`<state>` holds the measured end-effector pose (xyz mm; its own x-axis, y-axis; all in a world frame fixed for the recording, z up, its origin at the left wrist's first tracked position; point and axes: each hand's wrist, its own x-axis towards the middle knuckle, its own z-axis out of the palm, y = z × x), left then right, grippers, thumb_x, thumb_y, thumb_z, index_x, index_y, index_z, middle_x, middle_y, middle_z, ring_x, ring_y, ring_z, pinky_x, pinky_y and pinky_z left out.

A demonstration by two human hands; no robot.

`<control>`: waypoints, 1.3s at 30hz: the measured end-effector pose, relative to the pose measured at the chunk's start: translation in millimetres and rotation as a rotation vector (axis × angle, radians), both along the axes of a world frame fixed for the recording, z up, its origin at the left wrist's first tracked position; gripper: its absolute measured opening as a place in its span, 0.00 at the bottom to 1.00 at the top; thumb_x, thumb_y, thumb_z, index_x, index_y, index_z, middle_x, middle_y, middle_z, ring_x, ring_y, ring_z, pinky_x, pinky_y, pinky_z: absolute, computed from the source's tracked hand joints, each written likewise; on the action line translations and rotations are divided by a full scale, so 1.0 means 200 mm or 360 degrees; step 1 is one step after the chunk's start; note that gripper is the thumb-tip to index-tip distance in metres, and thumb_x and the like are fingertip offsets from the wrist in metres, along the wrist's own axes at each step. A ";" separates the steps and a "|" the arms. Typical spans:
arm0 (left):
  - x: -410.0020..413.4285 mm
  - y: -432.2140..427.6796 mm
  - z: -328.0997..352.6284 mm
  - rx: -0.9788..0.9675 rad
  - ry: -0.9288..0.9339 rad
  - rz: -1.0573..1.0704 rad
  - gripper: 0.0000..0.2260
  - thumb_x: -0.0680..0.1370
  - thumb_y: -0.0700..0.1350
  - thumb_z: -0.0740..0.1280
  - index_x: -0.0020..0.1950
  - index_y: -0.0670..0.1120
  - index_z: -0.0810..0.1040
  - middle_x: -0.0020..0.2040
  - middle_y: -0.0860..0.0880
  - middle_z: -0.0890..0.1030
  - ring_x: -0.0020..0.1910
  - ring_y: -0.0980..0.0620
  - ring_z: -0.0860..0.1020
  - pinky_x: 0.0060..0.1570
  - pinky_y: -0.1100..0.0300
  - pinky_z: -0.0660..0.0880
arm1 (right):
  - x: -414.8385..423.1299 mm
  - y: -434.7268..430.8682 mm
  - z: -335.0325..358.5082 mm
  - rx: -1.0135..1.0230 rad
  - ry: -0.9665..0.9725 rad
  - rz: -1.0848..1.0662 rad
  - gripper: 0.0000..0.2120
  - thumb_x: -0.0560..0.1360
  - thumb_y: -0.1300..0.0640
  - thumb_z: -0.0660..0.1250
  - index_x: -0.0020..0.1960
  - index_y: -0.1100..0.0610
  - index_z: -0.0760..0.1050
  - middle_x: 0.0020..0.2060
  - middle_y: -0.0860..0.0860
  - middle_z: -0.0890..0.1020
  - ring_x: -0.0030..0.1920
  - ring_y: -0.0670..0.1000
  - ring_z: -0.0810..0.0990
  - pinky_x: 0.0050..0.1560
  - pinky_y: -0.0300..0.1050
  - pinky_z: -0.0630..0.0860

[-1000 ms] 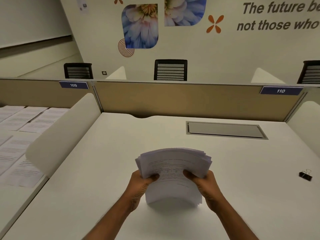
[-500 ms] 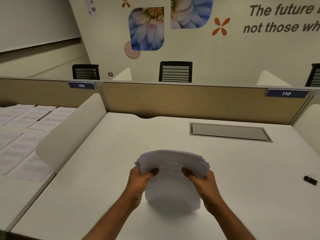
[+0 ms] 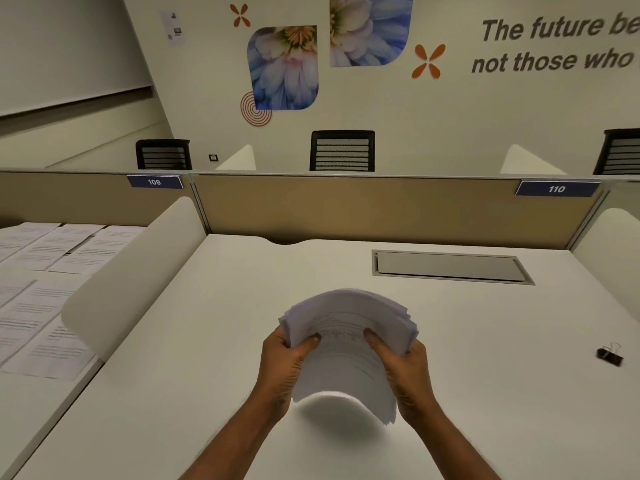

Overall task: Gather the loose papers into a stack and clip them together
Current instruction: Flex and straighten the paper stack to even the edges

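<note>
A thick stack of white printed papers point(image 3: 346, 355) stands on edge, bowed upward, over the white desk point(image 3: 207, 358). My left hand point(image 3: 285, 362) grips its left side and my right hand point(image 3: 403, 368) grips its right side, thumbs on the front sheet. The sheets' upper edges are fanned and uneven. The bottom edge is blurred, so I cannot tell whether it touches the desk. A black binder clip point(image 3: 609, 355) lies on the desk far to the right, apart from both hands.
A grey cable hatch point(image 3: 450, 268) is set into the desk behind the stack. A curved white divider point(image 3: 131, 282) separates the left desk, where several printed sheets point(image 3: 41, 292) lie spread out. A tan partition point(image 3: 363, 209) runs along the back, with black chairs beyond it.
The stack stays in both hands and bows more, with its bottom edge now blurred by motion. The view has shifted, so the clip sits nearer the right edge.
</note>
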<state>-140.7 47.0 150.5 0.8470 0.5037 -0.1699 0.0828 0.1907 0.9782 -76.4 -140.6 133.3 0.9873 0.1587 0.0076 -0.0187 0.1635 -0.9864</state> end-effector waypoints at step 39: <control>0.12 -0.02 0.08 0.1006 0.0129 -0.0783 0.11 0.82 0.49 0.65 0.46 0.51 0.85 0.41 0.49 0.86 0.39 0.56 0.80 0.40 0.63 0.75 | 0.15 -0.11 0.56 -0.1639 -0.0600 0.0795 0.09 0.79 0.54 0.68 0.54 0.45 0.86 0.48 0.46 0.87 0.45 0.47 0.83 0.44 0.40 0.80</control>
<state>-116.3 43.5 167.4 0.9941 0.0974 -0.0479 0.0886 -0.4740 0.8760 -46.5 -162.6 244.3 0.7781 0.6239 -0.0725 0.4621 -0.6468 -0.6068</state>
